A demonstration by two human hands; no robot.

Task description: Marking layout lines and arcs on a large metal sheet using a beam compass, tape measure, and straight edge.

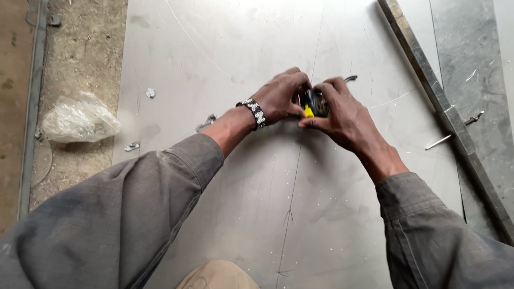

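Both hands meet over a grey metal sheet (257, 214), the left hand (281, 96) and right hand (342, 115) together gripping a small black-and-yellow tape measure (313, 104) between their fingers. A beaded wristband (254, 112) sits on the left wrist. A metal bar (428, 80) lies at the right, a plastic bag (79, 120) on the ground at the left.

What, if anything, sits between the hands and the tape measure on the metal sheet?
Nothing visible does. The left hand and right hand both already hold the black and yellow tape measure, fingers wrapped around it, above the metal sheet. The small scraps lie off to the left.
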